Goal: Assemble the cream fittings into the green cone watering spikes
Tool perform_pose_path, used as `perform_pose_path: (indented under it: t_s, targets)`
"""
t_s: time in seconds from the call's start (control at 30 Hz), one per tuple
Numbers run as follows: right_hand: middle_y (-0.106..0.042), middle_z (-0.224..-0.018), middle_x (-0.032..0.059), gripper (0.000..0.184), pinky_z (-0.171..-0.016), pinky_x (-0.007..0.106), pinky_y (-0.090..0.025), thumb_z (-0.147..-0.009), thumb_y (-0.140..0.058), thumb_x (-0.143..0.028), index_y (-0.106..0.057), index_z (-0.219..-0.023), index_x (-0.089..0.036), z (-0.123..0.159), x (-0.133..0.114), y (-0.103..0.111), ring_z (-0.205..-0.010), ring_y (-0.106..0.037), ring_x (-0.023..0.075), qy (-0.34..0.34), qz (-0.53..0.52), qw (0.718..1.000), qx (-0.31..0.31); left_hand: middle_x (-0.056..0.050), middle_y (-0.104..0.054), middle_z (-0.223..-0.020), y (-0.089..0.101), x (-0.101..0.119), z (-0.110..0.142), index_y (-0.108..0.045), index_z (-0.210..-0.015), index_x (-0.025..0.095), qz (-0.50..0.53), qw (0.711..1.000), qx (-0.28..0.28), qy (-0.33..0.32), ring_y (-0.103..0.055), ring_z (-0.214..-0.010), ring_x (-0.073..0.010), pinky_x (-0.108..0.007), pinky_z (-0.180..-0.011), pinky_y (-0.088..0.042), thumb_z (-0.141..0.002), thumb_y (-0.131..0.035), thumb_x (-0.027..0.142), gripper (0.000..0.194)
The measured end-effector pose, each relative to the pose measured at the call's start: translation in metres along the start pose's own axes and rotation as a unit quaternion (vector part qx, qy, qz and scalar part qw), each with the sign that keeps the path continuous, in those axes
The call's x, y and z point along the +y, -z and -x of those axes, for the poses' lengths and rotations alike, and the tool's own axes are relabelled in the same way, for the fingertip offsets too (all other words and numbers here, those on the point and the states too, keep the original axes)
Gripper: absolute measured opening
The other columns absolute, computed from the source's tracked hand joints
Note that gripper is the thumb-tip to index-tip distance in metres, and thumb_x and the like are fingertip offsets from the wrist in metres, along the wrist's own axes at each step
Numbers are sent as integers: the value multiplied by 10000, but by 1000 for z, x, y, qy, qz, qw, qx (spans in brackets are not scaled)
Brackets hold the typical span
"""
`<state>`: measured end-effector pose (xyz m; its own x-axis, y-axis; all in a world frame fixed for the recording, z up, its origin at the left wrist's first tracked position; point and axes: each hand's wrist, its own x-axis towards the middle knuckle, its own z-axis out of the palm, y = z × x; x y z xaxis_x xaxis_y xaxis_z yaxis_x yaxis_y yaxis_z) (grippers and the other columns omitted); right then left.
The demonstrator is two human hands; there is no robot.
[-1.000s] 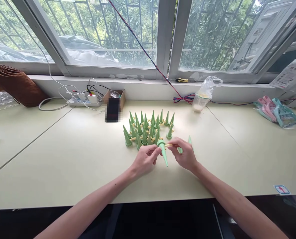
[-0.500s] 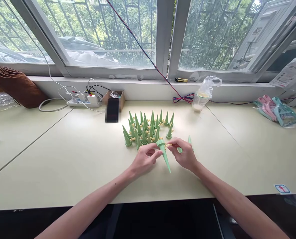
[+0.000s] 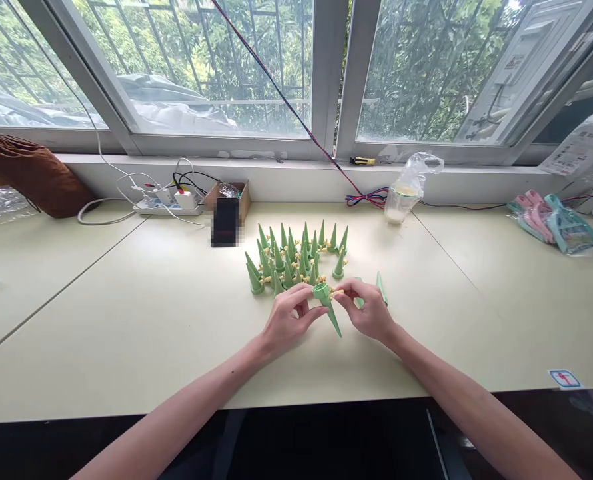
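Note:
My left hand (image 3: 292,315) pinches a green plastic plant watering spike (image 3: 332,316) between thumb and fingers. The spike tilts, its hollow wide end up towards me and its tip pointing down and right. My right hand (image 3: 369,309) is closed on a small yellow valve piece (image 3: 337,292) at the side of the wide end; the fingers partly cover it. Just beyond, several similar green spikes (image 3: 278,257) stand tip up in a cluster, with yellow pieces at their sides. More green spikes (image 3: 382,289) lie partly hidden behind my right hand.
Along the sill stand a power strip (image 3: 169,205) with cables, a small cardboard box (image 3: 244,200) behind a blurred dark object (image 3: 225,223), and a bagged cup (image 3: 402,200). Pink and teal dustpans (image 3: 571,223) lie far right, a brown bag (image 3: 41,177) far left.
The held spike has tipped so its open wide end shows more towards me and its tip has risen slightly. Both hands stay close together around it.

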<state>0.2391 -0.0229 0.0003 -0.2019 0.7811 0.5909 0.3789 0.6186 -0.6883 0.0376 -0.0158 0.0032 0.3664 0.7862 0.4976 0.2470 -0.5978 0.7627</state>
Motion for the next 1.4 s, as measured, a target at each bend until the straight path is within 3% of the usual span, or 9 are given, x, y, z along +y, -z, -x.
perform_pose_path:
  t_s: [0.53,0.9,1.13,1.27,1.4]
  targets:
    - [-515,-607,-21,207,-510,255,-415,-984,-539,-331,-562,-821,-206,1,0,0,-527,-456,127,-12,-12,1000,-21,-41,-663,-900,0,1,1,-742,-1038,195,-23,996,40,-78,-458,-521,-41,-176,-485,-462,-892,-697,235,158]
    - [-514,-595,-24,231,-492,250,-386,-997,-515,-353,-558,-826,-204,0,-2,0,-508,-433,120,-15,-29,999,-33,-8,-621,-856,-3,-8,3,-702,-1184,246,-66,979,83,-175,-405,-493,-29,-157,-452,-398,-894,-672,143,309]
    - [-524,-591,-24,260,-481,247,-387,-1000,-509,-380,-563,-824,-197,-1,-2,-1,-498,-446,116,-14,-35,999,-34,46,-625,-630,-2,-5,3,-723,-1159,217,-106,972,97,-187,-377,-452,-43,-160,-458,-365,-889,-673,138,285]
    - [-532,-592,-19,276,-481,250,-390,-1004,-502,-391,-563,-816,-199,-1,-3,-1,-498,-455,119,-13,-34,999,-34,20,-708,-671,-2,-2,3,-722,-1179,212,-107,974,91,-179,-374,-422,-39,-158,-439,-369,-911,-654,184,277]
    - [-518,-585,-25,264,-479,250,-379,-1004,-505,-378,-555,-810,-206,-1,-3,-1,-492,-442,119,-6,-37,999,-31,18,-688,-659,-1,-2,4,-714,-1198,208,-108,976,83,-169,-391,-426,-40,-153,-441,-383,-911,-647,178,296]
